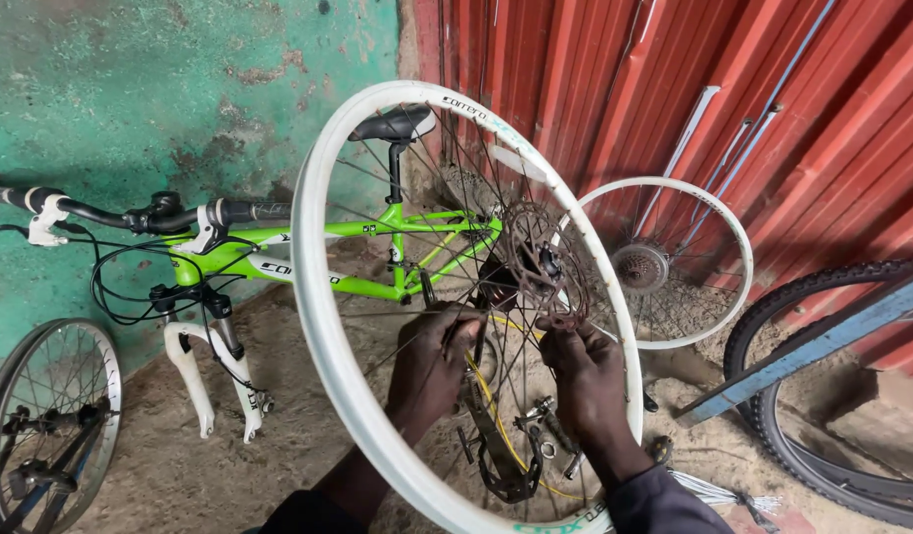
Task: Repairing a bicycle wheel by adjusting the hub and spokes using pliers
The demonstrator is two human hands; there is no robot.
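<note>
A white-rimmed bicycle wheel (323, 326) stands tilted at frame centre, its rusty hub (538, 259) just above both hands. The left hand (432, 361) curls shut around spokes left of the hub; the right hand (587, 371) pinches spokes just below it, fingers (565, 324) closed. Behind lies a green bicycle frame (308, 259).

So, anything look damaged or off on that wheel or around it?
The cassette on the white wheel looks rusty brown. The green bike behind has no wheels and sits on its bare fork. Loose parts lie in the dirt.
</note>
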